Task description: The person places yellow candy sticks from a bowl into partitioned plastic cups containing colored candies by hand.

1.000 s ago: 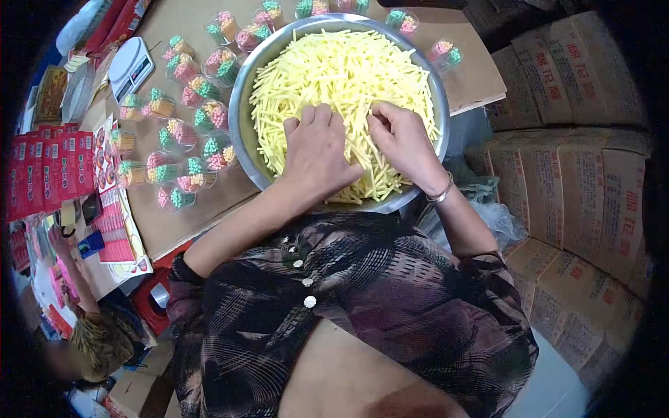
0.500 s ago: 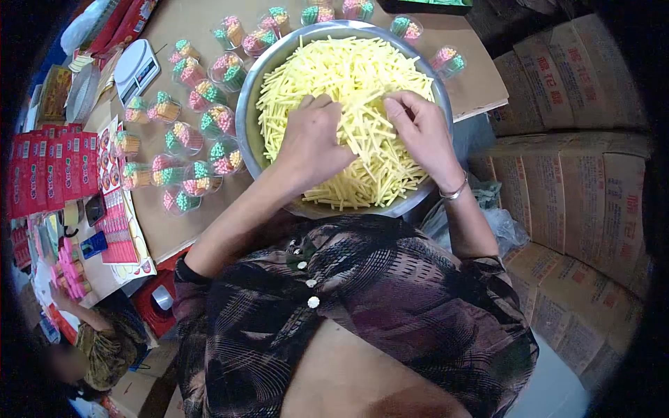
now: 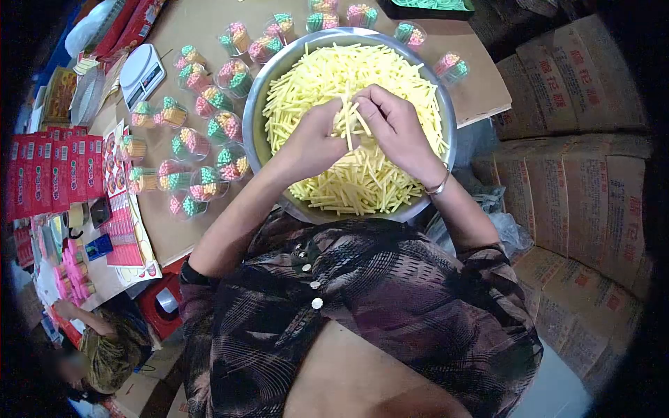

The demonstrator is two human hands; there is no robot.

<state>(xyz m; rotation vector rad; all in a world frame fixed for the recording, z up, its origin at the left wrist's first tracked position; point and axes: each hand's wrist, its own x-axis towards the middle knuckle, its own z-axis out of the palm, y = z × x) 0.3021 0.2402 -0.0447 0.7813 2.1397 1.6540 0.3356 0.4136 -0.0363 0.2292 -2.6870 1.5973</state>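
Note:
A wide steel bowl (image 3: 448,143) is heaped with short, thin, pale-yellow sticks (image 3: 362,70). Over the middle of the heap, my left hand (image 3: 315,145) and my right hand (image 3: 396,131) are close together. A small bunch of yellow sticks (image 3: 350,122) is gripped between them, some pointing upward and others slanting down. My left fingers curl round the bunch from one side and are partly hidden behind the hand. On the other side, my right thumb and fingers pinch it. A bangle circles my right wrist.
Clear cups (image 3: 223,127) of pink, green and yellow sticks stand left of and beyond the bowl. A white scale (image 3: 141,75) and red packets (image 3: 56,171) lie farther left. Stacked cartons (image 3: 571,188) line the right side. Another person's arm (image 3: 87,317) shows at lower left.
My hands have come closer together and lifted a bunch of yellow sticks from the heap. The view has shifted slightly.

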